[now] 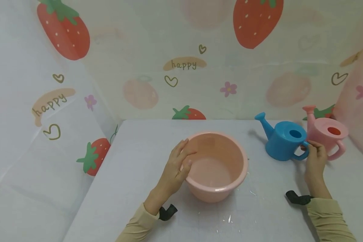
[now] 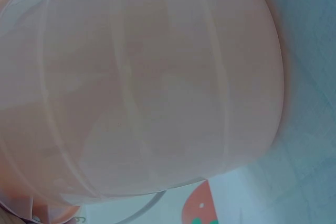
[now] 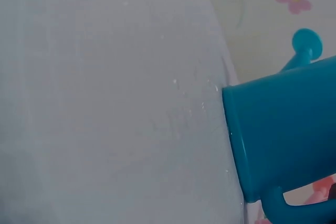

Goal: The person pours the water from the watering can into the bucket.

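Observation:
A pink plastic basin (image 1: 215,195) stands on the white table in the head view. My left hand (image 1: 176,168) rests over its left rim, fingers fairly straight and thumb tip over the inside. The basin's outer wall (image 2: 157,87) fills most of the left wrist view. At the right, my right hand (image 1: 316,161) pinches the handle of a blue toy watering can (image 1: 279,146). The can is upright, its spout pointing up and left; its base shows close at the table in the right wrist view (image 3: 283,129). Directly behind it is a pink watering can (image 1: 323,129), partly hidden.
The white table (image 1: 139,151) has small wet-looking spots near the basin's front and right. A strawberry-printed curtain (image 1: 217,60) hangs behind and along both sides. Black wrist mounts (image 1: 168,212) stick out beside both sleeves.

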A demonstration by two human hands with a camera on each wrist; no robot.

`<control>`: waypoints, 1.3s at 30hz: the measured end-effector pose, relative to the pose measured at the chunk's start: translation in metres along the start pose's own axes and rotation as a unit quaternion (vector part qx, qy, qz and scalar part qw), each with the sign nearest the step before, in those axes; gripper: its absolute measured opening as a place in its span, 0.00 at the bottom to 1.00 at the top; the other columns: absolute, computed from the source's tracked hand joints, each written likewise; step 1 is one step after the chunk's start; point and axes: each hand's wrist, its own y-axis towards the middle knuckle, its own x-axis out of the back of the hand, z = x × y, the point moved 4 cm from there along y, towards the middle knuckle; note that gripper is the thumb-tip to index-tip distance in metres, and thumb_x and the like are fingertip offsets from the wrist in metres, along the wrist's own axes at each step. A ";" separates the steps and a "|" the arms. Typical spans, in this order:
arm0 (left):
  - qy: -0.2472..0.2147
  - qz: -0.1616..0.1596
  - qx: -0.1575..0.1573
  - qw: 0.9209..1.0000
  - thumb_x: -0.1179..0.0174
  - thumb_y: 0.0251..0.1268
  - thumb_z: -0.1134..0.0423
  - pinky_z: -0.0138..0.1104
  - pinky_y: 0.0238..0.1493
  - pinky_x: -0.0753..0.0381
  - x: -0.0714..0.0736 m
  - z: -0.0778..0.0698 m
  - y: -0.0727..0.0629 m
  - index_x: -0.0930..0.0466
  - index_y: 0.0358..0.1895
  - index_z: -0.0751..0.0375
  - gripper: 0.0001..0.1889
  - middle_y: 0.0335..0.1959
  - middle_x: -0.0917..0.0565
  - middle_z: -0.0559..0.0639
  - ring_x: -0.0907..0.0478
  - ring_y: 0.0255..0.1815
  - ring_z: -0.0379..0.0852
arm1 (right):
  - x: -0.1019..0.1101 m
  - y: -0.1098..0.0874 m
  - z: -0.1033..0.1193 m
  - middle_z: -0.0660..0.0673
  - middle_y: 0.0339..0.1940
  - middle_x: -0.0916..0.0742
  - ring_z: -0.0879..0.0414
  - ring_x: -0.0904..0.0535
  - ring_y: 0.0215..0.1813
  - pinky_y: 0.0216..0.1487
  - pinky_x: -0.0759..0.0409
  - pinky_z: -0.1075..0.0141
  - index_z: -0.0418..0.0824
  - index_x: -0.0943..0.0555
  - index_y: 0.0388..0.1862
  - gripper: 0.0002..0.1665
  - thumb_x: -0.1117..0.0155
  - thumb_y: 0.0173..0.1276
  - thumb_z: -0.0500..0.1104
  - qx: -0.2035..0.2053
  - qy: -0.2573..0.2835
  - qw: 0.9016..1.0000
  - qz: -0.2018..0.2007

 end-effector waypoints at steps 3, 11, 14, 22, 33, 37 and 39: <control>0.001 0.001 0.000 1.000 0.56 0.66 0.56 0.59 0.63 0.41 0.000 0.001 0.000 0.24 0.54 0.52 0.17 0.70 0.39 0.53 0.48 0.72 0.54 | 0.000 -0.001 -0.001 0.58 0.39 0.23 0.66 0.29 0.43 0.45 0.33 0.78 0.50 0.26 0.42 0.08 0.53 0.72 0.40 0.028 -0.053 0.998 -0.004; -0.001 0.011 0.005 1.000 0.59 0.69 0.50 0.59 0.63 0.41 0.003 0.003 -0.001 0.25 0.55 0.47 0.18 0.71 0.40 0.51 0.49 0.73 0.55 | -0.004 -0.005 -0.001 0.60 0.51 0.26 0.69 0.35 0.52 0.54 0.38 0.73 0.51 0.31 0.57 0.16 0.54 0.73 0.45 0.143 -0.206 0.968 0.003; -0.003 0.014 0.005 1.000 0.58 0.69 0.50 0.59 0.63 0.41 0.005 0.004 -0.002 0.25 0.55 0.47 0.18 0.71 0.41 0.52 0.49 0.72 0.56 | -0.007 -0.009 0.000 0.59 0.52 0.27 0.68 0.35 0.52 0.51 0.38 0.76 0.51 0.33 0.60 0.18 0.54 0.73 0.47 0.170 -0.201 0.965 0.006; -0.017 0.027 0.010 0.999 0.53 0.67 0.51 0.59 0.64 0.43 0.012 0.006 -0.001 0.25 0.55 0.53 0.19 0.71 0.42 0.53 0.50 0.73 0.55 | -0.017 -0.016 0.012 0.61 0.50 0.29 0.67 0.35 0.51 0.50 0.35 0.77 0.48 0.33 0.61 0.19 0.52 0.72 0.47 0.235 -0.211 0.949 0.018; -0.045 0.068 0.041 0.996 0.48 0.66 0.53 0.57 0.65 0.44 0.015 0.011 0.007 0.28 0.59 0.47 0.18 0.72 0.44 0.49 0.53 0.74 0.51 | -0.040 -0.030 0.036 0.49 0.56 0.23 0.70 0.37 0.59 0.58 0.41 0.72 0.35 0.30 0.59 0.22 0.47 0.67 0.41 0.374 -0.225 0.898 0.059; -0.072 0.075 0.038 0.994 0.50 0.68 0.54 0.54 0.65 0.41 0.016 0.018 0.009 0.28 0.60 0.51 0.18 0.72 0.43 0.48 0.50 0.73 0.48 | -0.051 -0.039 0.039 0.34 0.57 0.25 0.54 0.36 0.60 0.60 0.42 0.58 0.32 0.32 0.59 0.25 0.46 0.65 0.42 0.411 -0.247 0.873 0.089; -0.087 0.071 0.034 0.993 0.52 0.70 0.57 0.50 0.62 0.36 0.018 0.023 0.010 0.28 0.60 0.54 0.18 0.72 0.42 0.47 0.48 0.73 0.45 | -0.058 -0.041 0.039 0.31 0.55 0.25 0.45 0.35 0.58 0.56 0.42 0.51 0.32 0.31 0.59 0.26 0.47 0.66 0.44 0.427 -0.265 0.858 0.104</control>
